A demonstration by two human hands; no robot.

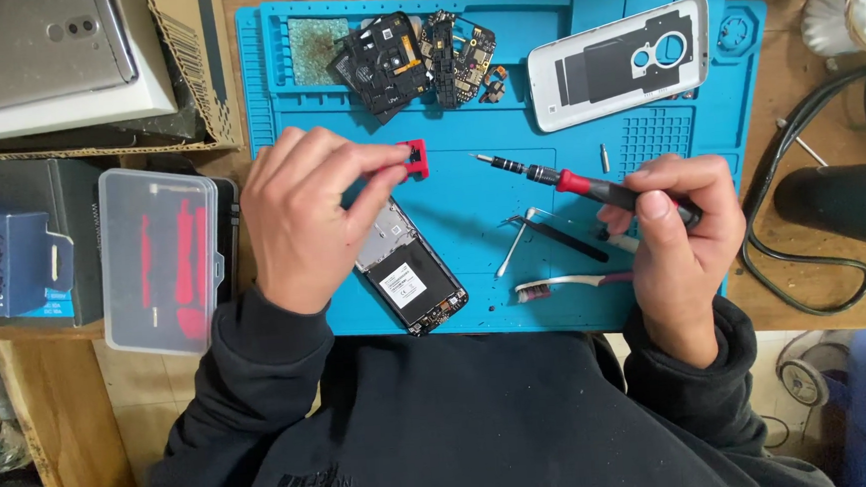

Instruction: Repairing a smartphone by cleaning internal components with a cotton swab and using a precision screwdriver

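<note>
My left hand (306, 211) pinches a small red square part (414, 158) between thumb and fingertips, just above an opened phone frame (409, 268) lying on the blue work mat (464, 101). My right hand (678, 233) grips a red and black precision screwdriver (569, 180), its tip pointing left over the mat. Black tweezers (563, 236) and a toothbrush (566, 284) lie under the screwdriver.
Circuit boards and black parts (422, 59) lie at the mat's back, beside a white phone back cover (622, 61). A clear plastic tool case (160, 258) and cardboard box (72, 75) sit left. Black cables (814, 240) run at the right.
</note>
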